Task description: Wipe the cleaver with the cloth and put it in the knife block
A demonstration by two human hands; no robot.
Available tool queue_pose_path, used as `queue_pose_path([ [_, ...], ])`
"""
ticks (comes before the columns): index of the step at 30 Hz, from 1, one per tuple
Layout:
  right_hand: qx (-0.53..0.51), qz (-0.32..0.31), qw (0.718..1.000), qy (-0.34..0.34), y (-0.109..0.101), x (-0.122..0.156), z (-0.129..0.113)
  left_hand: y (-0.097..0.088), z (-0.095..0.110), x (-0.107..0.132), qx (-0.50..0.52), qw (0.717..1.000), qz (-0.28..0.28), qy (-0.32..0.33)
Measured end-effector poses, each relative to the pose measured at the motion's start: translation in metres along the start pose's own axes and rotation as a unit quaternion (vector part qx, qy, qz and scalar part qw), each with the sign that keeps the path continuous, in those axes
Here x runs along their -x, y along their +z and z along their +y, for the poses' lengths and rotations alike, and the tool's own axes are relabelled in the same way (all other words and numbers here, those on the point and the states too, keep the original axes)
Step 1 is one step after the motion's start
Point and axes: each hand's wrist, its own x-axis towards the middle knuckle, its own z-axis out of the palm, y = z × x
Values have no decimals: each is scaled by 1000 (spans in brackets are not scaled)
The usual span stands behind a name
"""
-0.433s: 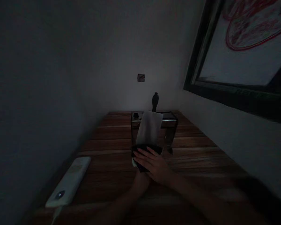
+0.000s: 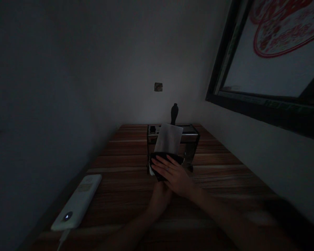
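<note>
The scene is very dark. My right hand (image 2: 174,175) lies flat, fingers spread, on a dark cloth (image 2: 159,158) with a white paper sheet (image 2: 169,138) rising behind it. My left hand (image 2: 159,197) is mostly hidden under the right one, only wrist and forearm showing; I cannot tell what it grips. Both rest on a wooden table (image 2: 125,181), just in front of a small glass-topped metal stand (image 2: 191,134).
A white power bank (image 2: 77,202) with a lit indicator and cable lies at the table's left front. A dark bottle-shaped object (image 2: 174,113) stands behind the stand by the wall. A framed picture (image 2: 272,52) hangs on the right wall.
Both hands, with the cloth and paper, have shifted slightly away from me toward the stand. The power bank has not moved.
</note>
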Motion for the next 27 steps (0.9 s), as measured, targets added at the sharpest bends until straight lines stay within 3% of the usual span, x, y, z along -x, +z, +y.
queue_pose_path([
  [7, 12, 39, 999, 32, -13, -16, 20, -2, 7, 0, -10, 999, -28, 39],
  [18, 14, 114, 990, 76, -39, -45, 50, -3, 8, 3, -7, 1000, -25, 14],
  [27, 29, 123, 986, 109, -48, -54, 55, -5, 8, 3, -9, 999, -39, -6],
])
